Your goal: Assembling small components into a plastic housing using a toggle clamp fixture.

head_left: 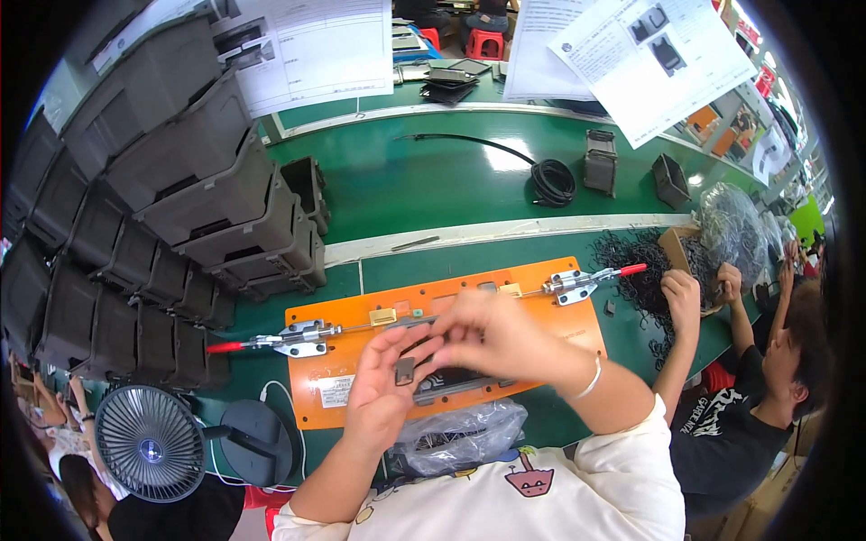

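Note:
My left hand (383, 383) is palm up above an orange fixture plate (316, 392), holding a small dark square piece (404, 371) against its fingers. Close beside its fingertips, my right hand (492, 329) has its fingers bent together; whatever they pinch is hidden. Under both hands, the plate carries a dark part (442, 389), mostly covered by them. A toggle clamp (302, 338) with a red handle is mounted at the plate's left, and another toggle clamp (573, 286) at its right. A clear plastic bag (465, 433) lies between the plate and my body.
Dark grey bins (216, 198) are stacked on the left, near a small black fan (152, 442). A coiled black cable (552, 182) lies at the back. To the right, a co-worker's hands (683, 298) are beside a heap of black strips (631, 261) and a cardboard box (677, 248).

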A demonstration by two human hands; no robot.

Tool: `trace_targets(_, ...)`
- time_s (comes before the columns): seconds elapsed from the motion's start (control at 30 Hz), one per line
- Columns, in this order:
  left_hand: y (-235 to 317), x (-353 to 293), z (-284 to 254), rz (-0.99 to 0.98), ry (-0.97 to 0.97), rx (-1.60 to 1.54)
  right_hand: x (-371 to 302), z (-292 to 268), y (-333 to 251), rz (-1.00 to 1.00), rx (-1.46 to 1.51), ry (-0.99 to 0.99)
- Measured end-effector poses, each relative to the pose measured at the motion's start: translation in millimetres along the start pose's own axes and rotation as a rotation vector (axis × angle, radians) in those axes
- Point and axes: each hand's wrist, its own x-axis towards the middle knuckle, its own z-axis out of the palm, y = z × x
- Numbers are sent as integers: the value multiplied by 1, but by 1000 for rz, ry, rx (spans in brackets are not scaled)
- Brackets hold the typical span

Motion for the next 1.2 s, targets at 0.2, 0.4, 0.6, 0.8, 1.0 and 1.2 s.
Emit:
trace_targets(0.2,7,-4,9,21,59,72,0,34,-7,-91,73,23)
trace_targets(0.4,9,-3,-21,248,-166,510,-1,29,5,293,936,-325)
trace_targets(0.6,17,1,-24,426,73,1045,21,20,18,306,751,-149)
trace_targets(0.8,4,-7,-11,365,43,1437,67,22,22,246,84,1)
trace_targets(1.0,-8,-8,-18,450,99,1470,87,17,27,316,-76,-111)
trace_targets(1.2,-9,-6,-18,454,86,1463,90,23,38,138,-241,-113)
